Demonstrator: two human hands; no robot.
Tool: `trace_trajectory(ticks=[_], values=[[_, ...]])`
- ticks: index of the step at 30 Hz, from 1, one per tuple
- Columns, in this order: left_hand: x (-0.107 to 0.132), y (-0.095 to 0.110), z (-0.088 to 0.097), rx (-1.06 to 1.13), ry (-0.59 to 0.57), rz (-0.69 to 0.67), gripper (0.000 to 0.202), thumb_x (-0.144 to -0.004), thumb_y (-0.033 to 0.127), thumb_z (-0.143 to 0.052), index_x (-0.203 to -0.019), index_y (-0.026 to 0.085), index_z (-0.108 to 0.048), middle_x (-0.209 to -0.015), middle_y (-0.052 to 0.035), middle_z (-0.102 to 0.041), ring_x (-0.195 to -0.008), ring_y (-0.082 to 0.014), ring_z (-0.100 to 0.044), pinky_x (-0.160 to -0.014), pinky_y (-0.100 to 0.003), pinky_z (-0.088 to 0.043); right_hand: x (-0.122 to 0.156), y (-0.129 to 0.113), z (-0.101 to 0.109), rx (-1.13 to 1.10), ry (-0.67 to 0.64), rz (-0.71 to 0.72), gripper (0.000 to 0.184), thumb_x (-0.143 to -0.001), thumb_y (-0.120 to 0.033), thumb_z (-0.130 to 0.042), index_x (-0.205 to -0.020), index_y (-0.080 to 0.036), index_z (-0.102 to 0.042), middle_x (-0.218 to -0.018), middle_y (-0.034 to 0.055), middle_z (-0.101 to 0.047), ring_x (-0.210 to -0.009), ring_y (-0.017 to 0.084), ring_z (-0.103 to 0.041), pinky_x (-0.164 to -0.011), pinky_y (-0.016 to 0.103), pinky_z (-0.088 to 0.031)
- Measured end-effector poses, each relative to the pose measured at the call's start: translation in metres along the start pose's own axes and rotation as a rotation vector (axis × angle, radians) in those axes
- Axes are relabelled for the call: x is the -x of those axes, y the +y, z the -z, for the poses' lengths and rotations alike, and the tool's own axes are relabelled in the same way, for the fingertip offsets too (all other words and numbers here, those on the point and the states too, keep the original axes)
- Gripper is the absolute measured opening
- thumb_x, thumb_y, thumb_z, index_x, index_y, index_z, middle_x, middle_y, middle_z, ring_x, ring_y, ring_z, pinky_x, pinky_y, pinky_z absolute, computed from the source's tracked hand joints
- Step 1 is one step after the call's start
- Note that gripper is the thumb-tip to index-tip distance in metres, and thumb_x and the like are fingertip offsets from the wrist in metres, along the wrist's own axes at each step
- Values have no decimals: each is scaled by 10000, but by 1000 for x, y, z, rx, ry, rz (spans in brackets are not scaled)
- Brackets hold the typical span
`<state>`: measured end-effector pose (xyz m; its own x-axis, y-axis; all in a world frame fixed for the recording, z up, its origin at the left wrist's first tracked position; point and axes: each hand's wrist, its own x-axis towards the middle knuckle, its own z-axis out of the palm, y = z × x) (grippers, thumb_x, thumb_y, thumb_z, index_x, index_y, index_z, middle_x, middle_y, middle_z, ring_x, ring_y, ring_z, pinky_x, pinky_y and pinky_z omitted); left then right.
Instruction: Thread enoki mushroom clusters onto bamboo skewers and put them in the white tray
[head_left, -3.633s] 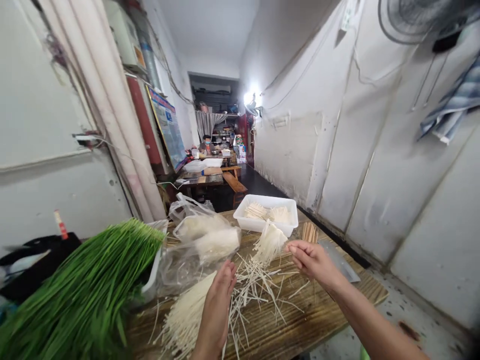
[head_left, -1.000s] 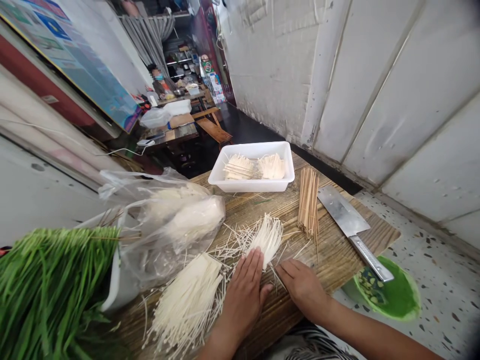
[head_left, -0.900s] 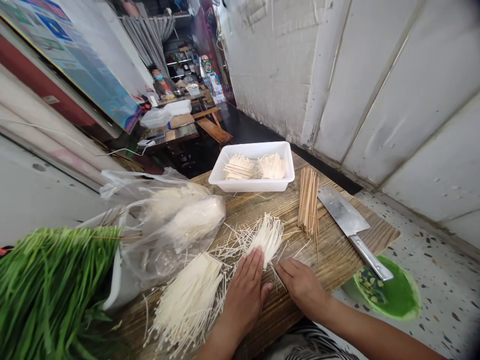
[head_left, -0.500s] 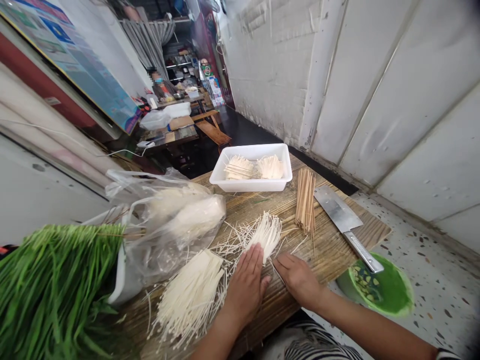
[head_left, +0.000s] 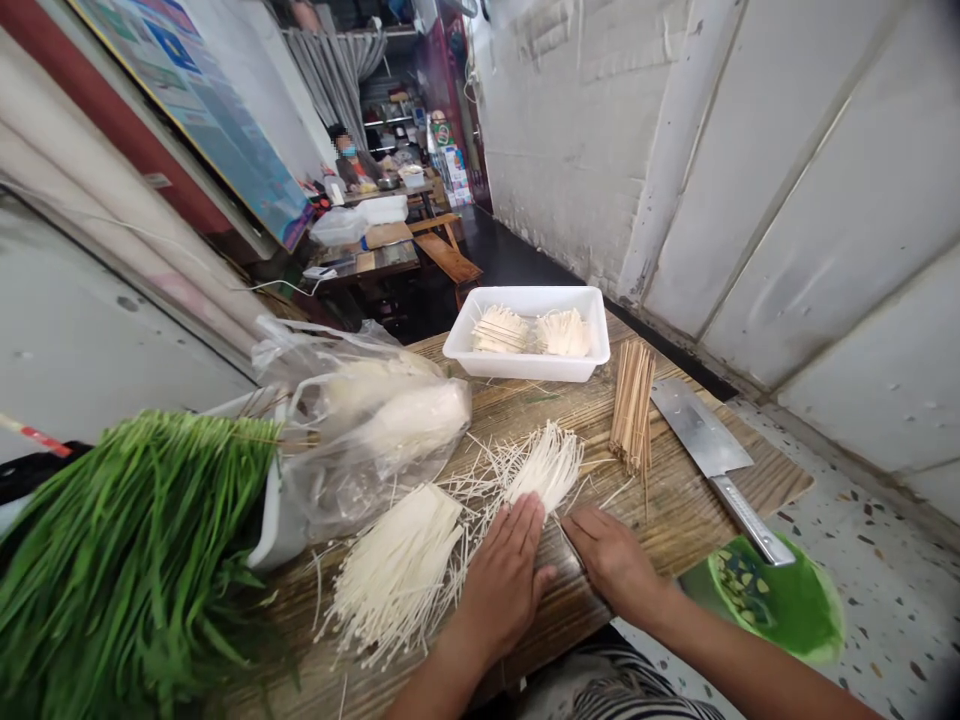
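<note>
My left hand (head_left: 506,570) lies flat, fingers stretched over the near end of a fanned bunch of enoki mushrooms (head_left: 551,462). Close to the right side of that bunch, my right hand (head_left: 609,555) is closed in a pinch on a thin stick, which looks like a bamboo skewer and is mostly hidden by the fingers. A larger pile of enoki mushrooms (head_left: 401,565) rests left of my left hand. Beyond my right hand is a bundle of bamboo skewers (head_left: 631,405). Two skewered portions of enoki (head_left: 501,330) sit in a white plastic tray (head_left: 525,368).
A cleaver (head_left: 701,430) lies on the wooden table (head_left: 675,520), its handle past the right edge above a green basin (head_left: 814,610). At left are a clear bag of enoki (head_left: 412,425) and green chives (head_left: 150,530). A masked person (head_left: 352,165) sits in the background.
The whole view has shifted, so the table and things appear farther right. My hands keep nearly the same places against the mushrooms, the left flat and the right pinched.
</note>
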<state>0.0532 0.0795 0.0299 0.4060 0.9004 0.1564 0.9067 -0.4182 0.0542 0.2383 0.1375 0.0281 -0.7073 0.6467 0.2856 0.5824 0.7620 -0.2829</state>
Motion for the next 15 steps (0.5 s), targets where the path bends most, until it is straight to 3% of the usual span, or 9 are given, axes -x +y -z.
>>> trace_trajectory(ticks=[9, 12, 15], values=[[-4, 6, 9, 47, -15, 72, 644, -905, 442, -339, -1436, 130, -149, -1498, -78, -249, -1386, -173, -164, -1129, -358, -178, 6, 8, -5, -28, 31, 62, 230, -907, -94, -384, -972, -103, -605, -794, 86, -579, -728, 201, -513, -656, 310, -436], [1, 6, 18, 12, 78, 79, 589, -904, 407, -379, -1413, 146, -238, -1480, -62, -305, -1378, -185, -198, -1118, -372, -187, 7, 13, -3, -5, 70, 89, 272, -930, -122, -344, -1021, -86, -598, -806, 97, -587, -730, 202, -524, -657, 317, -446], [18, -6, 31, -43, 276, 227, 367, -906, 238, -419, -1258, 162, -484, -1338, -71, -517, -1289, -205, -378, -1072, -406, -241, 6, 18, 3, 62, 164, 96, 266, -934, -140, -363, -1016, -93, -612, -821, 98, -602, -735, 197, -538, -668, 315, -452]])
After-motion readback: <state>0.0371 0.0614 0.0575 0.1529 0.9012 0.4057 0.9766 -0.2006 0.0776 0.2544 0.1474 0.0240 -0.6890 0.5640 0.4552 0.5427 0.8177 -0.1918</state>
